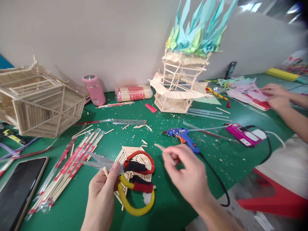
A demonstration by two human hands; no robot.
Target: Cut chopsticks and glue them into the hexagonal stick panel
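Note:
My left hand is closed around the scissors near their pivot, with the blades apart and pointing left. A short wooden stick also shows under my left thumb. The scissors' red and yellow handles partly cover a small panel of wooden sticks on the table. To its right, my right hand pinches a thin, pale stick piece between thumb and fingers. Just beyond that hand lies a blue hot glue gun with a clear glue stick in its back.
Stick models stand at left and back centre. Bundled chopsticks and a phone lie at left. A pink bottle stands behind. At right are a pink power strip, a cable and another person's hands.

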